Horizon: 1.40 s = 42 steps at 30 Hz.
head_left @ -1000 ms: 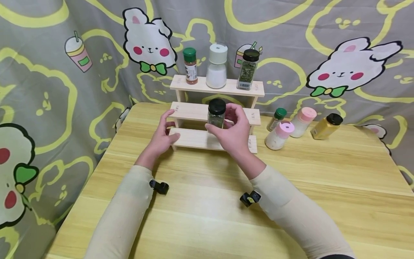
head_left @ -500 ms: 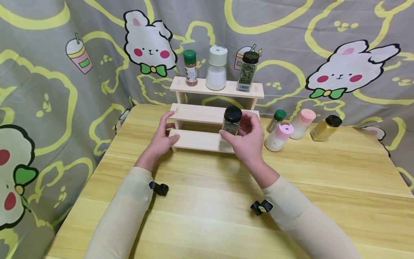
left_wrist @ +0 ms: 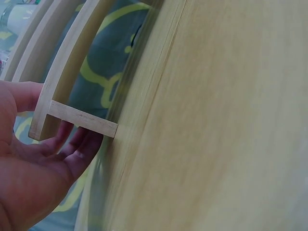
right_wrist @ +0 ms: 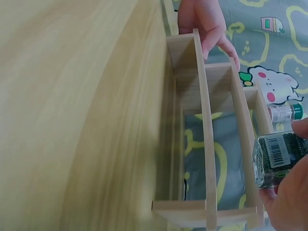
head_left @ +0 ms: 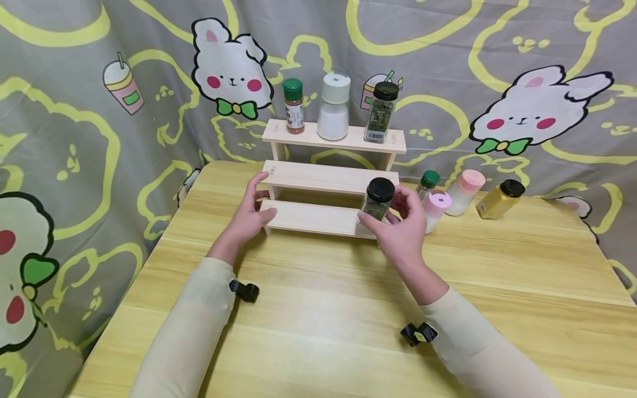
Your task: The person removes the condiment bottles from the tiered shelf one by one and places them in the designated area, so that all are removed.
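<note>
My right hand (head_left: 404, 235) holds a glass spice jar (head_left: 376, 205) with a black lid between thumb and fingers. In the head view the jar appears upright, in front of the right part of a three-tier wooden rack (head_left: 311, 218). The right wrist view shows dark green flakes and a barcode label on this jar (right_wrist: 276, 156); it looks held above the shelves. My left hand (head_left: 247, 213) grips the rack's left end, thumb at the lowest tier and a finger up at the middle one. In the left wrist view its other fingers (left_wrist: 82, 151) curl behind the side support.
On the top tier stand a green-capped spice bottle (head_left: 294, 113), a white-lidded jar (head_left: 333, 116) and a black-lidded herb jar (head_left: 381, 116). Right of the rack are another green-capped bottle (head_left: 429, 180), two pink-lidded jars (head_left: 465, 190) and a yellow bottle (head_left: 499, 200). A patterned curtain (head_left: 438, 44) hangs behind.
My right hand has carried the black-lidded jar to the right and slightly toward me, from the rack's middle to its right end. The left hand has stayed on the rack.
</note>
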Tool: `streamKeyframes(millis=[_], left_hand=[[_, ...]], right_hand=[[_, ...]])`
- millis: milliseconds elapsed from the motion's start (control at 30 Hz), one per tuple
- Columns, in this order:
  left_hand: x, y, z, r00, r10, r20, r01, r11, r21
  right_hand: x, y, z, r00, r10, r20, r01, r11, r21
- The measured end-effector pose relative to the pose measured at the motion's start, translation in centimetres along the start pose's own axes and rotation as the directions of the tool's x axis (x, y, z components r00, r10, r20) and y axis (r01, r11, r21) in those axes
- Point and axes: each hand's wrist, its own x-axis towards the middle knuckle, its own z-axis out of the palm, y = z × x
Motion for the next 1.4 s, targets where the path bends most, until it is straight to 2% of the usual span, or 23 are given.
streamKeyframes(millis=[200, 667, 1000, 1400], left_hand=[[0.0, 0.1, 0.0, 1.000, 0.007, 0.006, -0.007, 1.000, 0.000], [-0.2, 0.1, 0.0, 1.000, -0.009, 0.003, 0.009, 1.000, -0.008], [-0.2, 0.1, 0.0, 1.000, -0.002, -0.001, 0.002, 1.000, -0.001], [-0.1, 0.1, 0.1, 1.000, 0.013, 0.005, -0.013, 1.000, 0.000]], right_hand=[[0.1, 1.8, -1.7, 1.000, 0.009, -0.017, -0.009, 1.000, -0.019], [-0.6, 2.9, -5.2, 0.997, -0.037, -0.068, 0.034, 0.999, -0.042], [-1.1, 3.7, -7.5, 0.993, 0.001, -0.115, -0.014, 0.994, -0.111], [-1.4, 4.4, -10.1, 0.979, 0.041, -0.199, -0.081, 0.977, -0.198]])
